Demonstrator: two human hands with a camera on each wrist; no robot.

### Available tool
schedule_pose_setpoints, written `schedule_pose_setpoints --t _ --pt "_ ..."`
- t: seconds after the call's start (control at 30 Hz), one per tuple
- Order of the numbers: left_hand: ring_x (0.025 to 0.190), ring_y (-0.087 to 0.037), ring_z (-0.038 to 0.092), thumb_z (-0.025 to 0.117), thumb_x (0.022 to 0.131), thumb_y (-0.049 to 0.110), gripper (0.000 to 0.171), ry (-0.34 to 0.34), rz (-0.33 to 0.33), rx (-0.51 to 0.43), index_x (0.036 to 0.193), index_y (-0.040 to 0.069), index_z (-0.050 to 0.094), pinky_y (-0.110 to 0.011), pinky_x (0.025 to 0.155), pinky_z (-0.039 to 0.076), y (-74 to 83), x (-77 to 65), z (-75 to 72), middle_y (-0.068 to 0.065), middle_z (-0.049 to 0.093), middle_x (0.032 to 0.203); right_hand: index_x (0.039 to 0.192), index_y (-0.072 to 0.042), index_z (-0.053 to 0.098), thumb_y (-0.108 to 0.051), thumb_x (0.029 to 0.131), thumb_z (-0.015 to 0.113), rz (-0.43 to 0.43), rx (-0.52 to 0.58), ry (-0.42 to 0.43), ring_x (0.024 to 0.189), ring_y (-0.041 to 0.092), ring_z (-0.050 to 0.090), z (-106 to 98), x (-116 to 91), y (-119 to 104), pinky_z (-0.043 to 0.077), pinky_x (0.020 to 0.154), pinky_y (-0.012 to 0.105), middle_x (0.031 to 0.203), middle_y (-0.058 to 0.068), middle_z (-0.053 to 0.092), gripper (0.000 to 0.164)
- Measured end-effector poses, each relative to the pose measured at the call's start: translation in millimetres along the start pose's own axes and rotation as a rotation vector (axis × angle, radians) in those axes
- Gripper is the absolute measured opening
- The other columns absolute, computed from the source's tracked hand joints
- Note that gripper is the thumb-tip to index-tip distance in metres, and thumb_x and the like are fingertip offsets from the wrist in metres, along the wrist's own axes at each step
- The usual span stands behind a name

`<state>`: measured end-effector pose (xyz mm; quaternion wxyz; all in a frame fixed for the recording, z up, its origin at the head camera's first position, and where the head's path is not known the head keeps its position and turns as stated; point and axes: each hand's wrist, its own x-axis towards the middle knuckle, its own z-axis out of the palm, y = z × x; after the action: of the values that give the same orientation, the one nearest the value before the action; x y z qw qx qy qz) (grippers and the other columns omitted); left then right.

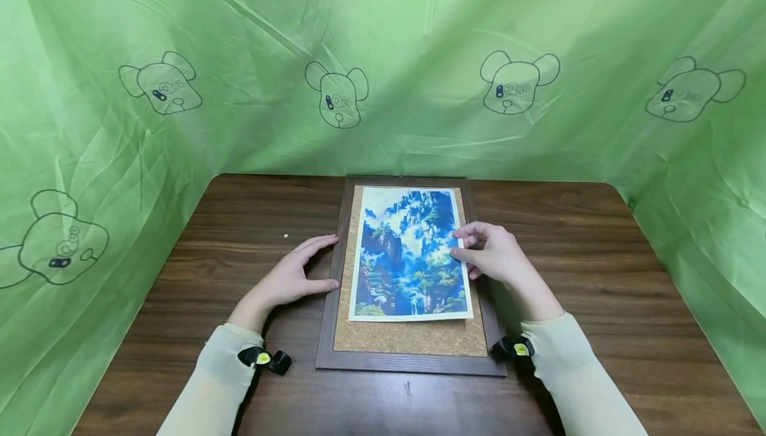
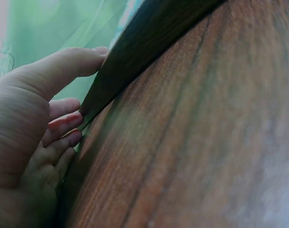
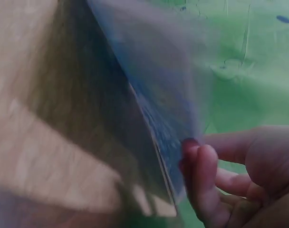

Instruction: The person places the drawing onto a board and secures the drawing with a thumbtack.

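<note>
A cork board (image 1: pixel 413 338) in a dark brown frame (image 1: pixel 413 363) lies on the table, and a blue landscape picture (image 1: pixel 413 256) with a white border is over the cork. My left hand (image 1: pixel 286 281) rests at the frame's left side, thumb and fingers spread and fairly straight. In the left wrist view its thumb (image 2: pixel 63 66) touches the frame's edge. The right hand (image 1: pixel 498 254) pinches the picture's right edge between thumb and fingers. Seen from the right wrist, the sheet (image 3: pixel 149 95) is raised off the cork and casts a shadow; its far side is blurred.
The brown wood-grain table (image 1: pixel 598 276) carries a tiny pale bit (image 1: pixel 286 236) left of the frame. Green cloth (image 1: pixel 419 37) with bear-head outlines hangs behind and at both sides. Black straps with small cameras sit on both wrists.
</note>
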<state>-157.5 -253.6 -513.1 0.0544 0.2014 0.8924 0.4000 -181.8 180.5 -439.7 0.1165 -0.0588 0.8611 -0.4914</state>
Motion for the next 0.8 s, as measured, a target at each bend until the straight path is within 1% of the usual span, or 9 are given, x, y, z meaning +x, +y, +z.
schedule_pose_setpoints --t 0.1,0.23,0.4,0.5,0.63,0.73,0.8 --pt "0.159 -0.033 0.037 0.095 0.087 0.04 0.093 -0.002 -0.003 0.003 0.166 0.021 0.049 -0.064 0.125 0.033 0.8 -0.8 -0.3 -0.006 0.044 0.171 0.13 -0.001 0.071 -0.012 0.099 0.084 0.018 0.041 -0.071 0.067 0.025 0.07 -2 1 15 0.064 0.059 0.04 0.102 0.014 0.068 0.035" --pt "0.159 -0.034 0.038 0.095 0.088 0.039 0.092 0.004 0.001 0.003 0.165 0.02 0.049 -0.065 0.124 0.033 3.1 -2.1 -1.4 -0.007 0.044 0.171 0.13 0.002 0.069 -0.01 0.097 0.085 0.019 0.09 -0.129 0.069 0.025 0.071 -2 4 27 0.065 0.062 0.039 0.101 0.016 0.069 0.038" --pt "0.158 -0.036 0.039 0.094 0.088 0.04 0.091 0.008 0.007 0.001 0.165 0.02 0.049 -0.067 0.123 0.033 4.8 -2.1 -1.5 -0.008 0.044 0.171 0.133 0.004 0.067 -0.008 0.095 0.087 0.044 0.137 -0.151 0.07 0.025 0.073 -5 6 32 0.065 0.066 0.038 0.101 0.017 0.071 0.044" --pt "0.158 -0.037 0.039 0.094 0.089 0.04 0.091 0.006 0.01 0.004 0.165 0.019 0.049 -0.067 0.123 0.033 4.6 -2.0 -0.9 -0.009 0.044 0.171 0.134 0.004 0.067 -0.009 0.095 0.087 0.041 0.117 -0.171 0.071 0.025 0.074 -7 6 35 0.065 0.066 0.038 0.101 0.017 0.073 0.046" --pt "0.158 -0.037 0.039 0.094 0.088 0.038 0.091 0.004 0.009 0.006 0.165 0.02 0.049 -0.066 0.123 0.034 3.6 -1.6 -0.8 -0.009 0.045 0.171 0.133 0.002 0.068 -0.01 0.095 0.088 0.011 0.059 -0.187 0.07 0.027 0.075 -9 5 36 0.065 0.066 0.038 0.098 0.016 0.073 0.045" --pt "0.158 -0.036 0.039 0.094 0.088 0.037 0.091 0.003 0.011 0.006 0.166 0.02 0.049 -0.066 0.123 0.034 3.8 -1.1 -0.8 -0.008 0.045 0.17 0.131 0.0 0.068 -0.011 0.095 0.088 -0.009 -0.002 -0.175 0.069 0.027 0.076 -9 5 36 0.065 0.065 0.038 0.095 0.014 0.073 0.043" --pt "0.158 -0.037 0.039 0.094 0.089 0.037 0.091 0.004 0.014 0.004 0.166 0.019 0.049 -0.066 0.123 0.034 4.3 -0.8 -0.9 -0.009 0.045 0.17 0.13 -0.003 0.069 -0.012 0.094 0.088 -0.008 -0.031 -0.16 0.067 0.027 0.076 -8 5 36 0.065 0.063 0.039 0.094 0.013 0.073 0.041"
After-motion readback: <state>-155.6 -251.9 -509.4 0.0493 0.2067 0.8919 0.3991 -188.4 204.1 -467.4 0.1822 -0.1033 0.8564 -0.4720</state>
